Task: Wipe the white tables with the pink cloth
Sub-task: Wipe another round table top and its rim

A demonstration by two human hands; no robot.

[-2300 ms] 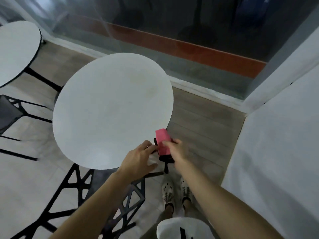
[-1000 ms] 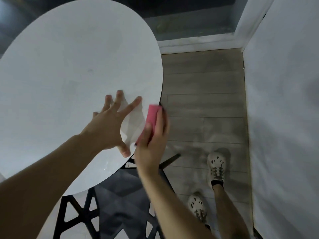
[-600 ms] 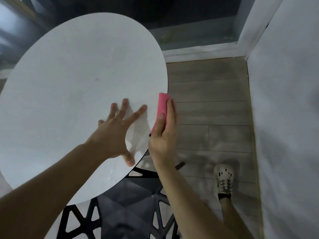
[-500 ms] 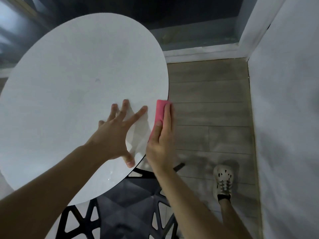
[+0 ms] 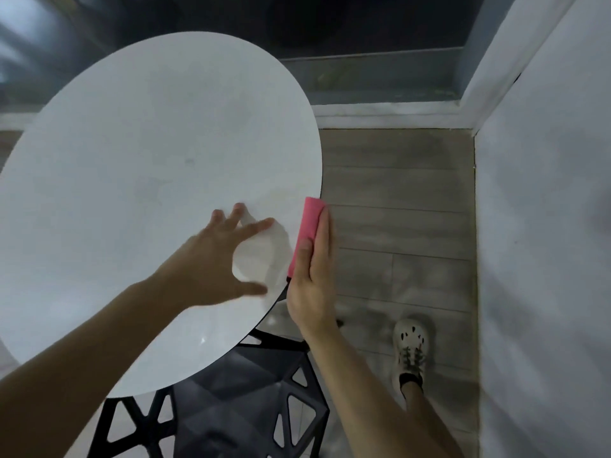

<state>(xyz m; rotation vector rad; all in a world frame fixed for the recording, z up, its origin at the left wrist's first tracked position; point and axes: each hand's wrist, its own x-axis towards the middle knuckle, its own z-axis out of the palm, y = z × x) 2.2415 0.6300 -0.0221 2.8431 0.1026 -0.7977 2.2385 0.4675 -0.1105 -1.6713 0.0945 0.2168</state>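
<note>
Black angular lattice chair point(image 5: 231, 408) sits nearest, at 6 o'clock in the view, tucked partly under the round white table point(image 5: 142, 153). At 4 o'clock a cream perforated shoe point(image 5: 410, 345) stands on the grey wood-plank floor point(image 5: 396, 180). Further out, the left hand point(image 5: 211, 269) is opened wide, fingers spread, their tips resting on the table top near its right rim; it is slightly blurred. Just beside it, the right hand point(image 5: 310, 285) clamps the folded pink cloth point(image 5: 305, 233) against the table's rim at about 3 o'clock, thumb on the cloth's upper face and straight fingers along its outer side. A plain white wall point(image 5: 545, 226) fills 3 o'clock. Dark glass panelling point(image 5: 330, 28) lies farthest, at 12 o'clock.
</note>
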